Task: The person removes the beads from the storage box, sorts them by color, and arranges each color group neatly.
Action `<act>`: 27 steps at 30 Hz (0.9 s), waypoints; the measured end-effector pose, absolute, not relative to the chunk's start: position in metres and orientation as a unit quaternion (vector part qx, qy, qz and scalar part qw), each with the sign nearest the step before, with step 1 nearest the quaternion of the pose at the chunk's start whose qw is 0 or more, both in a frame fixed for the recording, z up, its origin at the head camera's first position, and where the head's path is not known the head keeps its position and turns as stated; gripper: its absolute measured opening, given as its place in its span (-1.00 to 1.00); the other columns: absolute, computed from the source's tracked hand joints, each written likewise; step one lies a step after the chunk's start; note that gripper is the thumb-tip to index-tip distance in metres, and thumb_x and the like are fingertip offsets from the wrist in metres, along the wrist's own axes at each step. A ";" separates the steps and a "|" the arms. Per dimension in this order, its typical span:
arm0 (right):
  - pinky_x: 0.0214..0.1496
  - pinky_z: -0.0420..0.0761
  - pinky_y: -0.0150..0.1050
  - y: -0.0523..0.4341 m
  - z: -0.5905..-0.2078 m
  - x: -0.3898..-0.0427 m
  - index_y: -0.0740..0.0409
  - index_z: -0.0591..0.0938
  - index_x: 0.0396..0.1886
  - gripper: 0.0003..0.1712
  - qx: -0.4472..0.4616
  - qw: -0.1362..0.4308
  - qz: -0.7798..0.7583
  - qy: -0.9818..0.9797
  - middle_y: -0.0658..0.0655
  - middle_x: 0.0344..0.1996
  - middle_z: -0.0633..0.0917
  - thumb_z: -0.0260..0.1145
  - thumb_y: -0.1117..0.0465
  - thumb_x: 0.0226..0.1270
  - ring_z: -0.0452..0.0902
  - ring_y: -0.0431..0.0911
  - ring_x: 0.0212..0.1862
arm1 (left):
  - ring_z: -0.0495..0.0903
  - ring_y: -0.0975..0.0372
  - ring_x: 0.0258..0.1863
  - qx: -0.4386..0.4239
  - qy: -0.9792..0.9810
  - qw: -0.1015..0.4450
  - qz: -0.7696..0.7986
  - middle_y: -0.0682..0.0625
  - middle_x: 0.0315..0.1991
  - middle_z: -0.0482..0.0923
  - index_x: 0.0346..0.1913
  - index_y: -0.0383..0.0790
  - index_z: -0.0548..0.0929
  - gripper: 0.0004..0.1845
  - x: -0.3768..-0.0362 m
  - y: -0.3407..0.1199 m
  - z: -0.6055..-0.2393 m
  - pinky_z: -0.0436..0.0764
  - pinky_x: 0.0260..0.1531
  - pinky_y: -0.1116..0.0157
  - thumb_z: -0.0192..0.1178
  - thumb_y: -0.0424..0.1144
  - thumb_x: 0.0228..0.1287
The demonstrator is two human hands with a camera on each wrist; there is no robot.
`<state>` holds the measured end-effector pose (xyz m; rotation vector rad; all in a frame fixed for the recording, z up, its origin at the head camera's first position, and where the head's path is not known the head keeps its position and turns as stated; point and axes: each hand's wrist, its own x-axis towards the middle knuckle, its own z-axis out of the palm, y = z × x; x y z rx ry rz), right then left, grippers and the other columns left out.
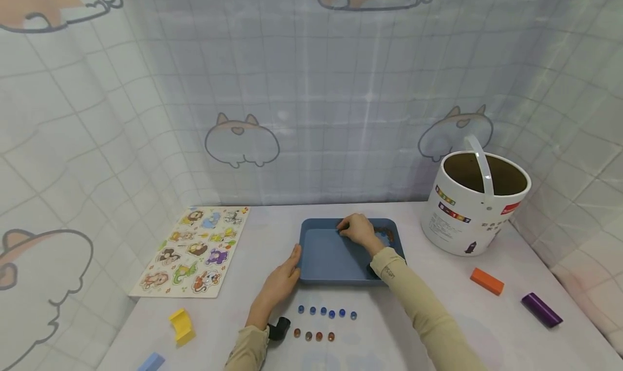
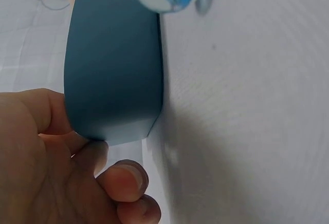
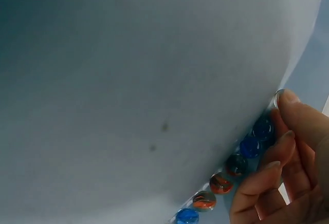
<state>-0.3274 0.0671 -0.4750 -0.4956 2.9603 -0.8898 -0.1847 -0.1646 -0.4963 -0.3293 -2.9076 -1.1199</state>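
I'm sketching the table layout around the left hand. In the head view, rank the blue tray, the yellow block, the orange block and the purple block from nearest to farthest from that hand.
Measured from the left hand:
1. Blue tray: touching the hand, just to its right.
2. Yellow block: front left on the table.
3. Orange block: right side, below the white bucket.
4. Purple block: far right, beyond the orange one.

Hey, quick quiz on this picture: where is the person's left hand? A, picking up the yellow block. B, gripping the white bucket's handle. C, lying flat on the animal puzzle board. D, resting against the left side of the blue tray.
D: the left hand rests against the left outer wall of the blue tray, and the left wrist view shows its fingers at the tray's corner.
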 end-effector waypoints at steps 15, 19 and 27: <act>-0.15 0.69 -0.18 0.072 -0.472 -0.327 0.04 0.79 -0.19 -0.82 -0.169 0.031 -0.340 0.924 0.06 -0.20 0.79 0.41 0.20 0.20 0.69 -0.03 -0.14 | 0.09 0.00 0.51 -0.102 -0.929 -0.003 -0.357 -0.16 0.54 -0.01 0.50 -0.31 0.07 -0.39 -0.184 -0.162 -0.494 0.18 0.45 -0.02 -0.12 -0.30 0.45; -0.09 0.68 -0.14 0.079 -0.457 -0.317 0.11 0.77 -0.12 -0.78 -0.171 0.050 -0.399 0.899 0.09 -0.17 0.78 0.38 0.20 0.24 0.67 0.01 -0.08 | 0.10 0.01 0.51 -0.103 -0.930 -0.002 -0.354 -0.15 0.54 -0.01 0.50 -0.31 0.07 -0.39 -0.184 -0.162 -0.493 0.18 0.45 -0.01 -0.12 -0.29 0.46; -0.16 0.68 -0.05 0.096 -0.432 -0.295 0.14 0.72 -0.02 -0.70 -0.176 0.059 -0.469 0.863 0.12 -0.12 0.76 0.35 0.17 0.27 0.68 0.13 -0.11 | 0.13 -0.02 0.49 -0.107 -0.931 0.001 -0.349 -0.17 0.53 0.02 0.50 -0.31 0.07 -0.38 -0.183 -0.164 -0.493 0.20 0.44 -0.04 -0.10 -0.30 0.44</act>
